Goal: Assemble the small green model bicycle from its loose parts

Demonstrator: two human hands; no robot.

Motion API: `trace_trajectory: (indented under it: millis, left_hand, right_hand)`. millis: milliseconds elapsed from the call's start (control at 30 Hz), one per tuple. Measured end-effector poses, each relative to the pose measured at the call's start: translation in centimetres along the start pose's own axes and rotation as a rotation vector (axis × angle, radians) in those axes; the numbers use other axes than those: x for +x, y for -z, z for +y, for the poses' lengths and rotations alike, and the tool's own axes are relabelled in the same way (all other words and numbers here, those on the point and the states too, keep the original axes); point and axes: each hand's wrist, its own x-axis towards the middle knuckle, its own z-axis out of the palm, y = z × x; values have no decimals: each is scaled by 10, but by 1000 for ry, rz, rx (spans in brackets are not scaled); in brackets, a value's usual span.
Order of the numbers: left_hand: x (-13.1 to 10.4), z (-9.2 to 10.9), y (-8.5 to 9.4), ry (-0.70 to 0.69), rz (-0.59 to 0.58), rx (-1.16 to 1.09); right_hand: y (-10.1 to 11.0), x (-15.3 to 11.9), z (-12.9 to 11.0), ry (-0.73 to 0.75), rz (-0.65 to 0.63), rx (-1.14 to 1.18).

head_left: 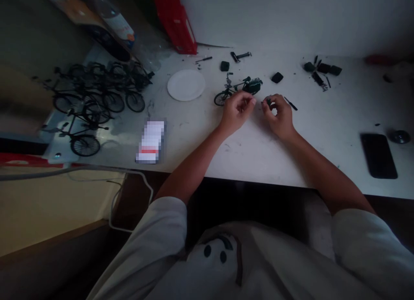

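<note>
Just in front of a small model bicycle [227, 93], my left hand [237, 111] is closed with its thumb and fingertips together; what it pinches, if anything, is too small to make out. The bicycle stands upright, with a dark green piece [254, 86] at its rear. To its right my right hand [278, 115] is closed on a small dark part [268, 101] between thumb and fingers. The two hands are a little apart, fingertips facing each other. A thin black tool [290, 103] lies beside my right hand.
Several black model bicycles [97, 93] crowd the left side, near a lit phone [151, 141] and a white plate [186, 85]. Loose dark parts [323, 68] lie at the back right. A black phone [378, 156] is far right. Bottles [118, 26] and a red box [185, 30] stand behind.
</note>
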Motion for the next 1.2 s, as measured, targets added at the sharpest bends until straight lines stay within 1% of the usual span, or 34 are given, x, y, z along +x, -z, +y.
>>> trace_trajectory:
  millis: [67,100,167,233,300,400,500,567,667,733,800,833,900,933,967,1000,1067,1100,1133,1200]
  left_hand:
    - [1,-1,3,19,29,9]
    - [0,-1,4,8,21,40]
    - [-1,2,5,-48,-40,136]
    - [-3,4,4,-94,-120,235]
    - [-4,4,2,-87,-174,313]
    - [-5,-2,-1,-26,-202,391]
    - [-5,-10,0,45,-197,403]
    - [-5,-11,0,101,-188,379]
    - [-4,-6,0,160,-160,366]
    - [-3,1,3,139,-95,396]
    - [0,6,12,57,24,427]
    - [2,8,20,1,92,431]
    - [9,7,40,-107,279,396]
    - [14,5,52,-143,344,386]
    - [18,1,63,-166,391,387]
    - [22,-5,74,-178,407,390]
    - [28,-18,90,-126,352,402]
    - [30,-25,94,-76,293,428]
    - [31,-32,96,-30,231,445]
    - [31,-44,94,46,130,412]
  right_hand:
    - [1,1,5,-55,41,24]
    - [2,2,7,-86,61,36]
    - [4,4,10,-126,99,40]
    - [6,4,12,-129,126,16]
    - [8,4,15,-114,131,-16]
    - [8,2,19,-101,126,-57]
    - [8,2,22,-103,122,-77]
    - [8,2,23,-108,120,-82]
    - [8,2,25,-111,115,-96]
    - [9,2,26,-117,118,-111]
    - [10,3,26,-125,116,-122]
    - [10,3,26,-126,107,-123]
    - [10,3,25,-121,77,-113]
    - [10,3,24,-119,64,-105]
    - [10,3,23,-119,53,-97]
    - [10,3,22,-121,42,-89]
    - [10,3,21,-125,25,-76]
    - [10,3,21,-127,19,-70]
    - [9,2,22,-129,14,-61]
    - [9,2,22,-136,10,-40]
